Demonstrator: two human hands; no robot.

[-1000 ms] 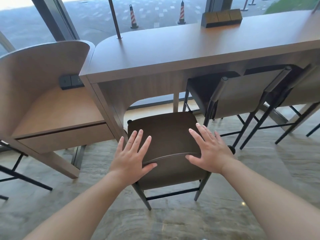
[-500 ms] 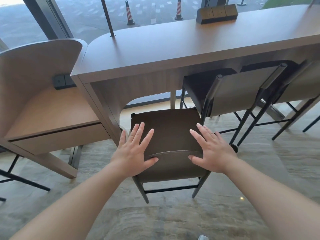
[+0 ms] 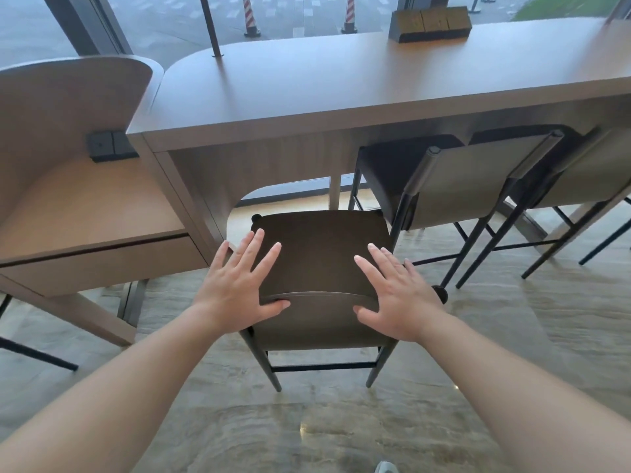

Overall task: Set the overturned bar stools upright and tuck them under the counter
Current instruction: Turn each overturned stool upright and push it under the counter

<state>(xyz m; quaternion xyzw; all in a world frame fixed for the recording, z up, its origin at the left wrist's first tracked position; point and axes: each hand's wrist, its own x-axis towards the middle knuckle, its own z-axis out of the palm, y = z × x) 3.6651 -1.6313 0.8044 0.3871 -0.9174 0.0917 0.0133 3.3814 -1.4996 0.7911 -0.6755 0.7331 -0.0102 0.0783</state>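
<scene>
A dark-seated bar stool [image 3: 317,254] stands upright on its thin black legs, its front edge just under the left end of the wooden counter [image 3: 341,90]. My left hand [image 3: 235,291] lies on the left end of its backrest's top edge. Its fingers are spread flat over the seat and the thumb rests on the backrest's near face. My right hand [image 3: 397,295] mirrors it on the right end. Neither hand curls around anything.
Two more upright stools [image 3: 457,186] [image 3: 587,172] are tucked under the counter to the right. A low desk [image 3: 68,206] with a curved partition and a socket [image 3: 109,145] adjoins the counter's left end. A box [image 3: 430,23] and a thin pole [image 3: 210,25] stand on the counter.
The stool has slid a little further forward under the counter with both hands staying flat on its backrest. The view has moved closer to the counter.
</scene>
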